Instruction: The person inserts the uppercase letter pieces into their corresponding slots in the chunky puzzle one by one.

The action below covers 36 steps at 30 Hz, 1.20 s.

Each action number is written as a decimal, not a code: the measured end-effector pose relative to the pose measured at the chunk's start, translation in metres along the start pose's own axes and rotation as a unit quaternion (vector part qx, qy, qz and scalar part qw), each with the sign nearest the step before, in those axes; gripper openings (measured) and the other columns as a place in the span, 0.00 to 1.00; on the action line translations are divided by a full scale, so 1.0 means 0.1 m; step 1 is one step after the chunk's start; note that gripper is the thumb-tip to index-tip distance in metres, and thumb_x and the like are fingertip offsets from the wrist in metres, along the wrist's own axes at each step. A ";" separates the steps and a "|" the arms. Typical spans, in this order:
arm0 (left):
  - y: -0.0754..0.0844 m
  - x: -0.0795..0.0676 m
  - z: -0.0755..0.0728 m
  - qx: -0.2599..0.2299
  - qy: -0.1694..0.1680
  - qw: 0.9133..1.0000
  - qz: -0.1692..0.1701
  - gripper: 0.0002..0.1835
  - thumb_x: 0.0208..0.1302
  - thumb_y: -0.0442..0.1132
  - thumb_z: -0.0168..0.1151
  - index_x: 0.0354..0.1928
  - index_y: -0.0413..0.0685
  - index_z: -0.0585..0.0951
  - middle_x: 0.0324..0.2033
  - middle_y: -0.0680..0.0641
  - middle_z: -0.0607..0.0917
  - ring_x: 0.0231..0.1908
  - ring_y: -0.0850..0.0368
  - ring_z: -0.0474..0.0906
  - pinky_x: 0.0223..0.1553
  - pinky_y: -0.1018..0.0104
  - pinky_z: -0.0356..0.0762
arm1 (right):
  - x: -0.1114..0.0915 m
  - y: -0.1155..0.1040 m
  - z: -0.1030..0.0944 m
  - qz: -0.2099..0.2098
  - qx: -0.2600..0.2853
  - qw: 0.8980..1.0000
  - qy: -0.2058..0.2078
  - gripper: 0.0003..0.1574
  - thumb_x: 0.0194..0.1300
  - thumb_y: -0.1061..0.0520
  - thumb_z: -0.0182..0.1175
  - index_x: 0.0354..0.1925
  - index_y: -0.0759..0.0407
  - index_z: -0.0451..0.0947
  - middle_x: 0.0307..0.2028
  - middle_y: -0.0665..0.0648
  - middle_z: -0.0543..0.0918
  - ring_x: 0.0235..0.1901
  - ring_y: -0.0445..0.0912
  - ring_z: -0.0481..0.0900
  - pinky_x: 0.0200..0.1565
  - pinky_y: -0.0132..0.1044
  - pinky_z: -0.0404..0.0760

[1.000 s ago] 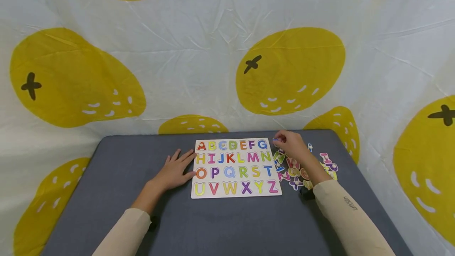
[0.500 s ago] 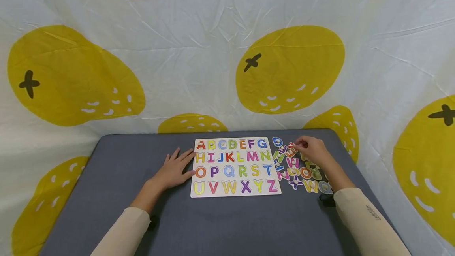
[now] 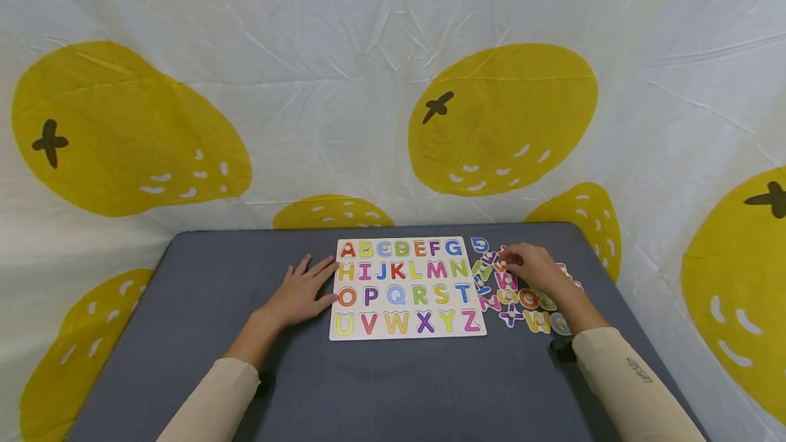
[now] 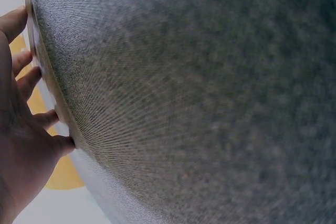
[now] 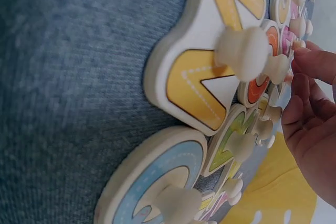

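as my feed shows, l. hand (image 3: 299, 297) lies fingers spread at the letter board (image 3: 408, 283); r. hand (image 3: 533, 266) is among loose letters (image 3: 528, 299) right of it, grip: can't tell. step, i judge: selecting one; next needs firm knob pinch. board reads a–z; sleeve (image 3: 620, 380) script illegible.

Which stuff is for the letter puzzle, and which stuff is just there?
For the puzzle: letter board, loose letter pieces, left hand at the board's edge, right hand at the pieces.

Just there: gray table, yellow-patterned sheet behind it.
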<state>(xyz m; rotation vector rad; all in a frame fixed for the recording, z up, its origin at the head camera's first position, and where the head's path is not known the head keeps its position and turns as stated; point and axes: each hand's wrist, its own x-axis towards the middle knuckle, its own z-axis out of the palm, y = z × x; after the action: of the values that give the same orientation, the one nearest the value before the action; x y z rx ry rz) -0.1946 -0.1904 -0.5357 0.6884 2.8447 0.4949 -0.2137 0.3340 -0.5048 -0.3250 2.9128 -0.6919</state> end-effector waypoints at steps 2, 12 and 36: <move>-0.01 0.00 0.00 0.001 -0.003 1.000 0.000 0.40 0.73 0.61 0.58 0.81 0.54 0.62 0.80 0.46 0.62 0.79 0.27 0.49 0.70 0.20 0.49 | 0.01 0.00 0.01 0.000 -0.003 1.000 -0.005 0.10 0.68 0.63 0.67 0.47 0.61 0.87 0.34 0.55 0.82 0.34 0.47 0.75 0.41 0.43 0.76; -0.01 0.01 0.00 -0.001 -0.009 1.000 -0.003 0.41 0.73 0.62 0.58 0.81 0.56 0.61 0.80 0.47 0.62 0.79 0.28 0.48 0.70 0.21 0.48 | 0.02 0.02 0.00 -0.008 -0.020 1.000 -0.008 0.08 0.69 0.63 0.66 0.46 0.62 0.86 0.34 0.55 0.83 0.34 0.46 0.76 0.41 0.44 0.78; -0.05 0.03 0.04 0.002 -0.008 1.000 -0.005 0.41 0.73 0.64 0.57 0.81 0.56 0.60 0.80 0.48 0.61 0.79 0.29 0.47 0.71 0.21 0.48 | 0.35 -0.61 0.15 -0.020 0.009 1.000 -0.013 0.09 0.69 0.52 0.69 0.40 0.57 0.85 0.32 0.51 0.83 0.31 0.44 0.76 0.36 0.39 0.77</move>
<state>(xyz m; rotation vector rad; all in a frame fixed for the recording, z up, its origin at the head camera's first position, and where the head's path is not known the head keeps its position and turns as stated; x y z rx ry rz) -0.1981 -0.1920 -0.5419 0.6745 2.8343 0.4790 -0.2344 0.2655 -0.4929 -0.3888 2.8816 -0.7132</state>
